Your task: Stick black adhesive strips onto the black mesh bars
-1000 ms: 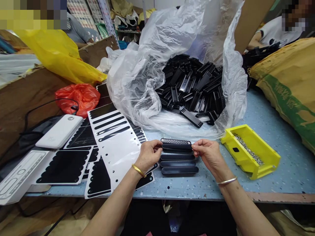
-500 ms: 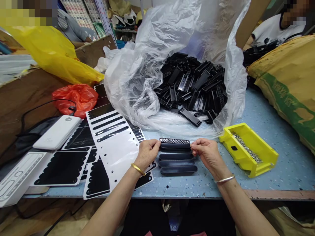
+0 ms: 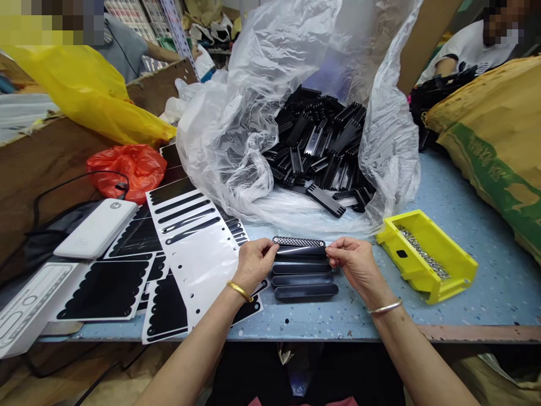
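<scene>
Fingers of left hand and right hand pinched on ends of black strip, forearms converging

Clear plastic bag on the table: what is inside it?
The bag holds a jumbled heap of black parts, some with mesh-like patterned faces. The heap's bottom cannot be seen: upper parts and crumpled plastic cover it.

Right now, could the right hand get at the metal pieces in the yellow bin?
Probably yes: the yellow bin stands open-topped beside the right hand, with nothing visible blocking the metal pieces. The fingers seem to pinch a black strip, so they'd likely have to let go.
</scene>
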The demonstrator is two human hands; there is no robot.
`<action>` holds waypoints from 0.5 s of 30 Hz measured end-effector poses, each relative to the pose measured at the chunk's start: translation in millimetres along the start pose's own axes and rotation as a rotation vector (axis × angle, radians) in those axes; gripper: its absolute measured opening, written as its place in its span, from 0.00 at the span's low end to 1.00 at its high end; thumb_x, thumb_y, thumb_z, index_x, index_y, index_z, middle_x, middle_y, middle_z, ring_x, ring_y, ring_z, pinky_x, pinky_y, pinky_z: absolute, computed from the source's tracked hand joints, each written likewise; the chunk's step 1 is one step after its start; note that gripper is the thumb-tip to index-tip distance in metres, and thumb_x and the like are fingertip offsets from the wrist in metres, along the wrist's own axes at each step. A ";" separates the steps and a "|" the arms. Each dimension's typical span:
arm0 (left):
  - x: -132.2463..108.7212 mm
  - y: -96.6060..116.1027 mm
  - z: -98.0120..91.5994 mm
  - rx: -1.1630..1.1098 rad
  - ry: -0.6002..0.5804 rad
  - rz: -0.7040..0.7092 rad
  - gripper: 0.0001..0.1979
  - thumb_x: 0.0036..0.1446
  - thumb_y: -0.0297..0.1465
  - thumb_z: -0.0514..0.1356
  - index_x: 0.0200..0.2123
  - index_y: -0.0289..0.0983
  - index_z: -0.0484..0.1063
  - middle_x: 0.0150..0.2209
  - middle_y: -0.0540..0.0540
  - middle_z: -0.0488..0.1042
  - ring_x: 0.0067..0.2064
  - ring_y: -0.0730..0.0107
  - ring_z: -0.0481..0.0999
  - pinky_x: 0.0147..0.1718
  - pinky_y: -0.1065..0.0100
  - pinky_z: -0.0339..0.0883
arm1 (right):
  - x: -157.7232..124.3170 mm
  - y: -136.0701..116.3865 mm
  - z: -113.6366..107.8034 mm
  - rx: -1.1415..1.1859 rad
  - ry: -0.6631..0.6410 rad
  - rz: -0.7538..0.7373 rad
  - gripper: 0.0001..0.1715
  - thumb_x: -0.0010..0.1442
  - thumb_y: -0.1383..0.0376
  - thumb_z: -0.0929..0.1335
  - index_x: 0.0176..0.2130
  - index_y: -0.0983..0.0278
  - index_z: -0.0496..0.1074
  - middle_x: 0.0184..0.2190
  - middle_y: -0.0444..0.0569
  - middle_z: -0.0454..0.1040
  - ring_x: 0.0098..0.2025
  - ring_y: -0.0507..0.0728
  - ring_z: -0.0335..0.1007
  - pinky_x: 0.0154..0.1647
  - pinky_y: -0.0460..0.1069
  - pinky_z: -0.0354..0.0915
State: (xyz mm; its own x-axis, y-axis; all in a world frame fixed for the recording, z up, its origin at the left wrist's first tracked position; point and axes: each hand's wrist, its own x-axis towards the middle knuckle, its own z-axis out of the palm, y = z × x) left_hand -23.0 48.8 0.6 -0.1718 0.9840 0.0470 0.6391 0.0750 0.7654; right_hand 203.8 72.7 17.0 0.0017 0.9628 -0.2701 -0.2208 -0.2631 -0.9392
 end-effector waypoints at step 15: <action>1.1 -2.0 0.5 -0.011 -0.012 0.036 0.13 0.54 0.36 0.57 0.24 0.37 0.77 0.20 0.50 0.75 0.25 0.70 0.70 0.28 0.70 0.59 | 0.5 -0.5 -0.9 -0.139 0.062 -0.022 0.09 0.34 0.68 0.77 0.16 0.66 0.74 0.13 0.45 0.71 0.14 0.48 0.60 0.13 0.43 0.54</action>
State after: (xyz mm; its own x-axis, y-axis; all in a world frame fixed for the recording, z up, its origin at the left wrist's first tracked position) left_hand -24.1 49.8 -1.2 -0.1399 0.9879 0.0670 0.6364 0.0379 0.7705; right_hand 204.8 73.2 17.1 0.0658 0.9639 -0.2580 -0.0832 -0.2524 -0.9641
